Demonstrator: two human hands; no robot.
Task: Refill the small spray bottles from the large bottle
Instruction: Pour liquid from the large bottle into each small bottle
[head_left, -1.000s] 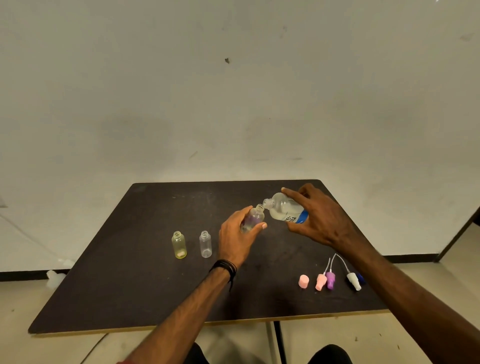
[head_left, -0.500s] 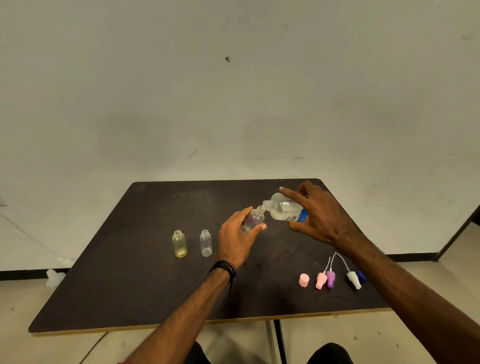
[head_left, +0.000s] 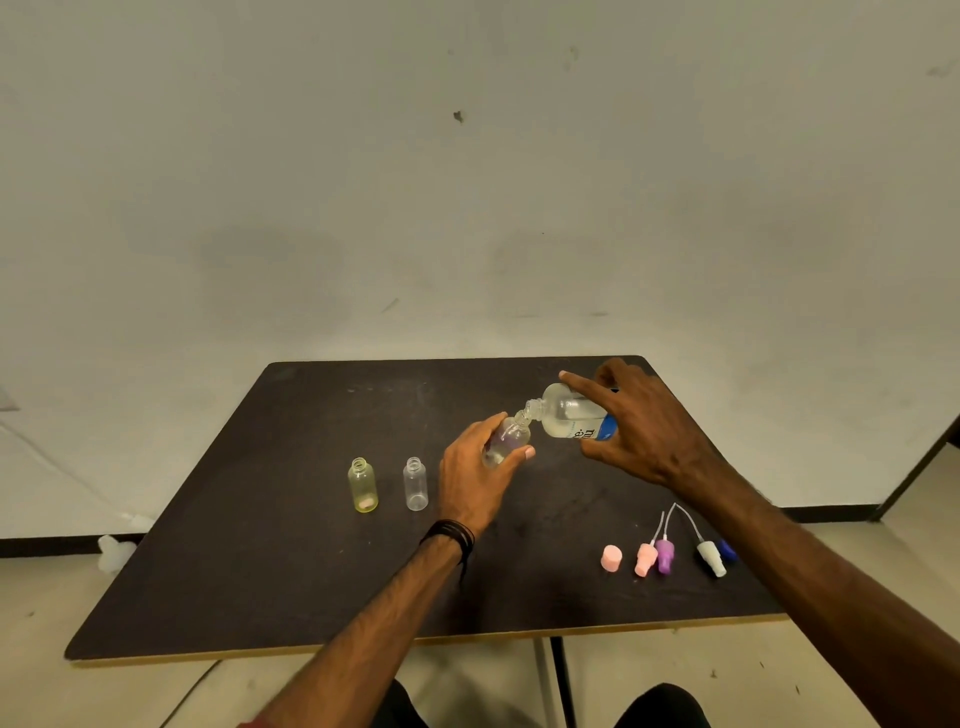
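Large bottle tipped mouth to mouth against a small spray bottle above a dark table.

Left of centre, a yellow-tinted small bottle (head_left: 362, 485) and a clear small bottle (head_left: 415, 484) stand upright and uncapped on the dark table (head_left: 218, 545), just beside each other. At centre, the left hand (head_left: 475, 478), a black wristband (head_left: 451, 535) on its wrist, wraps around a tilted small spray bottle (head_left: 506, 440). Just right of it, the right hand (head_left: 641, 428) grips the large clear bottle (head_left: 569, 413), laid nearly on its side, its neck touching the small bottle's mouth; the blue-and-white label's dark lettering is too partial to read. Lower right lie a pink cap (head_left: 611, 558) and pink (head_left: 645, 560), purple (head_left: 664, 555), white (head_left: 710, 557) and blue (head_left: 727, 550) spray tops, some with thin dip tubes.
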